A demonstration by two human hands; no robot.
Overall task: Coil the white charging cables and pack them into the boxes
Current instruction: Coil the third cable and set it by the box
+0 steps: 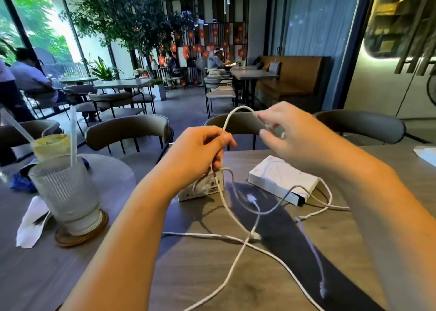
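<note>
two hands up over the table, a white cable arcing between them. left hand curls its fingers round it, right hand pinches the far end, blurred. loose cables sprawl near. one box lies flat right; another box half hidden behind the left wrist.

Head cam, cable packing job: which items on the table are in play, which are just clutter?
In play:
- white cable held between left hand and right hand
- loose cables on the table
- flat white box
- upright box

Clutter:
- ribbed glass on a coaster
- yellow drink
- napkin
</note>
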